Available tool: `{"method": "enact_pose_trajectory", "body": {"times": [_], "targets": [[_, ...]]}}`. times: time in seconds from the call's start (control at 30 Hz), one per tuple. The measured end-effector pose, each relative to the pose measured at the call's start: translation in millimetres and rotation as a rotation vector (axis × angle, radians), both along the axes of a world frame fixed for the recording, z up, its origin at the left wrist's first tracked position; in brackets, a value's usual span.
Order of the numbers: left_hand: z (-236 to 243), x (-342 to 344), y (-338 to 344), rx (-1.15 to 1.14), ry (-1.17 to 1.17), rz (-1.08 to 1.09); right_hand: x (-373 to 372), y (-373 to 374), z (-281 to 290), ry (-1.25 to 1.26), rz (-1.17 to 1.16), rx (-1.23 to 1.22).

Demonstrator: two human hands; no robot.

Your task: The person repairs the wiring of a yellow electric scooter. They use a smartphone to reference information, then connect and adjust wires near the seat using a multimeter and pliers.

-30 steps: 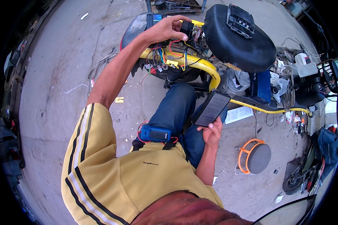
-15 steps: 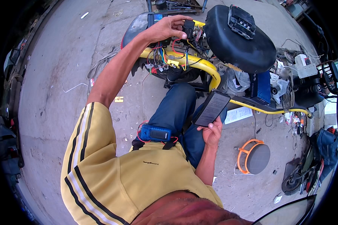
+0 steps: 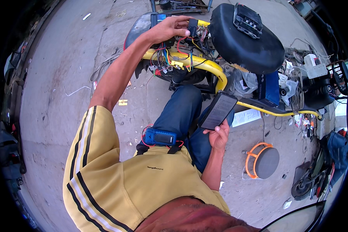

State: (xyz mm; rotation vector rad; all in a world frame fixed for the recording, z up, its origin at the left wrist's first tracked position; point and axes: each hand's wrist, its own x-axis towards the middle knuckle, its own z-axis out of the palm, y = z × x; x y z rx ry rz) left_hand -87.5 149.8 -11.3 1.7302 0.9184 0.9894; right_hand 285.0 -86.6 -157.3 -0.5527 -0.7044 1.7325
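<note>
"Block (image 3: 193, 27): where is it, and how is it held?"

"Over the far side of the yellow frame (image 3: 214, 69), beside a tangle of wires (image 3: 203, 37). The left hand (image 3: 172, 29) pinches it, thumb on the near side, fingers on the far side."

"And the right hand (image 3: 219, 138)?"

"Closed around the lower end of a phone (image 3: 219, 111), screen up. A blue meter (image 3: 160, 137) rests at the lap."

"What looks done, and what is left?"

"Wires lie bared, and a black unit (image 3: 248, 22) sits on the seat (image 3: 245, 52). Several plugs (image 3: 177, 64) hang at the frame, so the wiring looks unfinished. I can't tell whether the block is connected."

"Any containers?"

"A clear bag (image 3: 249, 86), something white inside; next to it, a blue box (image 3: 268, 89), contents hidden. At the top edge, a tray (image 3: 210, 5) holds tools."
</note>
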Motion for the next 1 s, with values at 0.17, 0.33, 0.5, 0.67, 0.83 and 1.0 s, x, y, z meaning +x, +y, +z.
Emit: {"method": "enact_pose_trajectory", "body": {"times": [0.17,0.33,0.5,0.67,0.83,1.0], "targets": [[-2.6,-1.7,3.7,0.031,0.042,0.012,-1.1,-0.5,4.0,-0.024,-0.009,0.011],[-2.0,-1.0,1.9,0.005,-0.019,0.008,-7.7,1.9,16.5,-0.046,0.018,0.012],[-4.3,0.2,7.0,0.022,0.007,0.023,-18.8,2.9,33.0,-0.023,0.019,0.045],[-13.0,-5.1,15.4,0.037,0.115,0.108,-23.3,3.7,46.2,-0.026,0.012,0.060],[-14.9,-5.6,16.3,0.039,0.125,0.118,-26.3,3.0,63.9,-0.060,-0.008,0.044],[-7.9,-2.5,9.4,0.046,0.098,0.083,-31.8,6.6,81.8,-0.070,0.005,0.043]]}}
